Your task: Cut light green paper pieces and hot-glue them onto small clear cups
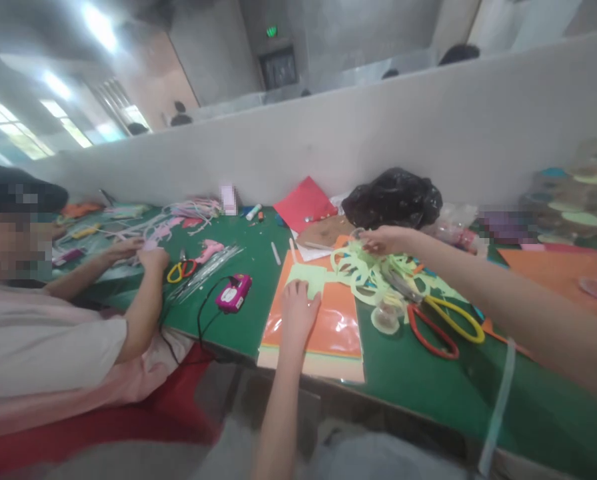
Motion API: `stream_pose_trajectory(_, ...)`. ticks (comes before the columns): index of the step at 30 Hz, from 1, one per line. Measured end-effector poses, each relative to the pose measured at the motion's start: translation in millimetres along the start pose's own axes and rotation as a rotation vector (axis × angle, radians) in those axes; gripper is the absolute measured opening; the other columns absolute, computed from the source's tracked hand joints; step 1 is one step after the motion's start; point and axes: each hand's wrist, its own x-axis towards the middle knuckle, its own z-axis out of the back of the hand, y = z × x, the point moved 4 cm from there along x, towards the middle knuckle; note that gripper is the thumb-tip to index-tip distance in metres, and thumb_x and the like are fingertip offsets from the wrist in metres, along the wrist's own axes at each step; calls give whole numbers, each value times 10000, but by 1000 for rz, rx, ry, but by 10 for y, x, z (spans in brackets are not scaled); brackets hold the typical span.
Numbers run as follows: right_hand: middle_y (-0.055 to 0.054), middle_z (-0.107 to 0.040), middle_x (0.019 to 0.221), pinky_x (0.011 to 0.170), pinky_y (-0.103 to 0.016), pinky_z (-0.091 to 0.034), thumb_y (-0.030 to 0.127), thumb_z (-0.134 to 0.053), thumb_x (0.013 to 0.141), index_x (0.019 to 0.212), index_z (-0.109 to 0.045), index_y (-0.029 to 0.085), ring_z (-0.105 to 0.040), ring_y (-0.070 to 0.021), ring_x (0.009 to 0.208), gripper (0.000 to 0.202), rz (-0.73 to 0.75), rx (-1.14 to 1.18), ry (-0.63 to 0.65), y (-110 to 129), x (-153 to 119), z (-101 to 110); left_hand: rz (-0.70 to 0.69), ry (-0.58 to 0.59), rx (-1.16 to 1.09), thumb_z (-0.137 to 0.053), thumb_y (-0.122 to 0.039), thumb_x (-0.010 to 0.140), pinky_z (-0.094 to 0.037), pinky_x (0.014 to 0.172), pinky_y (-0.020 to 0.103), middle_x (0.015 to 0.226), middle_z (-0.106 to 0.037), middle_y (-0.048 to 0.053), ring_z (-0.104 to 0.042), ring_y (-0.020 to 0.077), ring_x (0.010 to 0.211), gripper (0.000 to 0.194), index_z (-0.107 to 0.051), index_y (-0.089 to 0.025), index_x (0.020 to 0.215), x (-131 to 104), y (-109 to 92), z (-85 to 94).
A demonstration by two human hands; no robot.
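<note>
Surface (408,380), green and cluttered, stretches before you from left to right, with a pale partition (298,147) along its far side. Beyond that you see the tops of a few heads, bright windows (8,127) on the left, a dark door (278,69) and a lit green sign (272,31) above it. At the left sits a co-worker (53,347) in a light top, both forearms over the surface, near red-and-yellow scissors, a pink tool (211,251) and a bundle of thin clear strips. A magenta device (233,293) with a dark cable lies between the two of you.

Your left hand (298,303) lies flat with its fingers loosely spread, touching a light green paper piece (308,273). That piece rests just beyond your palm, on the far part of an orange sheet (336,313) at the near edge. Your right hand (386,240) reaches over the far side of a pile of pale green cut-outs (381,270), just right of the orange sheet. Its fingers are bent; whether they grip anything, you cannot tell. Large scissors (416,297) with red and yellow handles lie on the near right of the pile. A black bag (393,200) sits beyond it, against the partition, right of a red sheet (306,207).
</note>
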Motion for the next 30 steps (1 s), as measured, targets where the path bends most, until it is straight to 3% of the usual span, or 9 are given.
stream_pose_trajectory(3,-97,-619,1228,897,-391,-567,384,-590,981,1256,-599,153,-632,-185,1048,359,-39,-48,33,202,193,-105,-3,-21,-1,-596,-293,915,-472,982,451,1142,-620,127,-577,301,1130,221,-600,-159,1091,-6,11,6)
stream_pose_trajectory(7,-99,-615,1235,901,-401,-564,401,-587,981,1275,-587,146,-632,-192,1058,389,54,-110,15,493,368,-137,-1,-25,-4,-589,-296,920,-466,983,444,1142,-618,105,-580,287,1131,198,-592,-185,1084,-25,10,4)
stream_pose_trajectory(12,-107,-626,1214,881,-384,-565,386,-599,973,1290,-576,132,-642,-187,1019,406,194,-307,-27,536,227,-52,-5,-16,-34,-566,-285,924,-473,976,449,1107,-644,107,-592,287,1094,208,-591,-177,1101,-23,13,-11)
stream_pose_trajectory(15,-134,-677,1176,868,-320,-537,337,-654,929,1338,-574,111,-660,-200,960,474,305,-454,12,354,-162,77,5,-40,-79,-519,-244,937,-485,983,464,1130,-665,129,-613,294,1103,214,-598,-166,1120,21,68,-34)
stream_pose_trajectory(18,-86,-700,1199,873,-288,-504,337,-665,897,1355,-593,187,-661,-216,1000,488,389,-563,42,33,-663,285,38,-99,-139,-413,-161,948,-502,1003,465,1199,-665,154,-633,280,1144,314,-569,-161,1221,72,159,-49)
stream_pose_trajectory(21,-46,-701,1206,852,-316,-502,460,-552,936,1391,-564,261,-666,-223,990,497,481,-704,51,-336,-1083,499,59,-147,-183,-353,-80,909,-508,1027,459,1265,-652,169,-631,267,1191,412,-550,-155,1263,97,220,-42)
stream_pose_trajectory(24,-51,-719,1131,806,-338,-514,560,-438,953,1354,-582,257,-678,-235,961,523,493,-811,-44,-645,-1313,699,56,-164,-199,-364,-82,889,-514,1025,461,1240,-672,163,-646,269,1171,402,-578,-162,1219,99,219,-12)
stream_pose_trajectory(30,-83,-723,1056,710,-364,-501,503,-365,979,1243,-643,284,-680,-274,909,441,439,-927,-357,-1032,-1526,1042,28,-167,-194,-390,-186,912,-515,992,451,1174,-687,152,-645,288,1131,305,-611,-172,1121,111,173,33)
